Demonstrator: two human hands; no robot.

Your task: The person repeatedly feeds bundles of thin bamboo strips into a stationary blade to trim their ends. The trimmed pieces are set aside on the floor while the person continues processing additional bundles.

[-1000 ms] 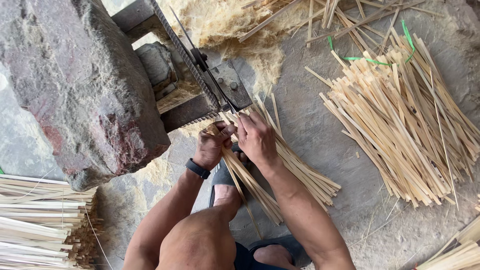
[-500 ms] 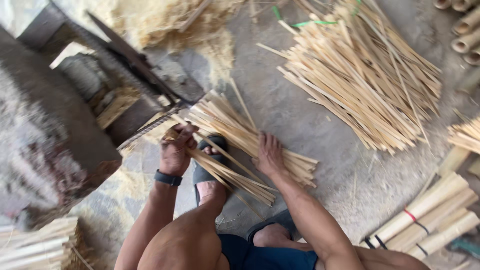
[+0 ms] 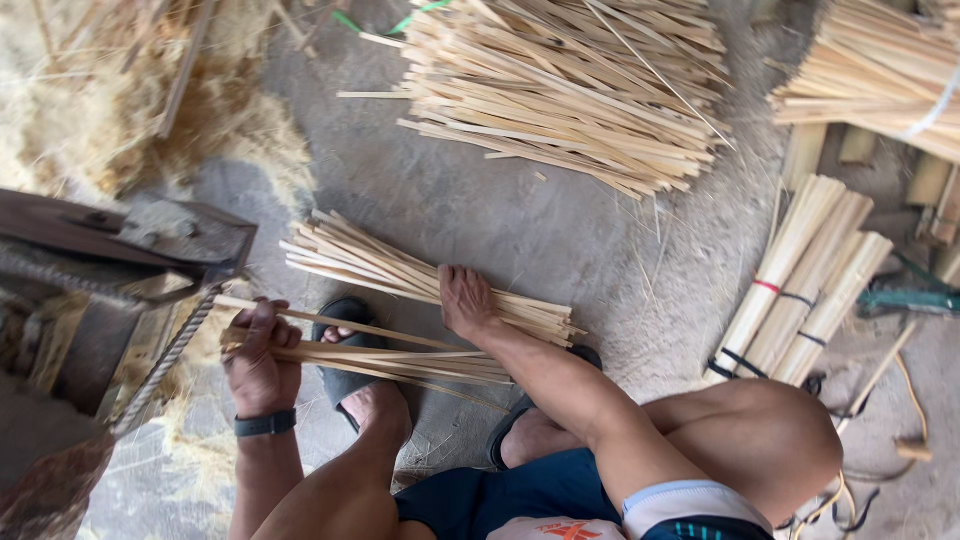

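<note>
The left hand is curled shut around one end of a small sheaf of bamboo strips, gripping it just beside the rusty metal machine. The sheaf runs away from the machine, crossing over a dark sandal on the person's foot. The right hand lies flat, fingers loosely spread, pressing on a fanned bundle of strips on the concrete floor (it grips nothing that shows). Farther from the machine, beyond the fanned bundle, sits a large loose heap of strips. Well apart from the machine lie tied bamboo bundles. Pale shavings are piled behind the machine.
</note>
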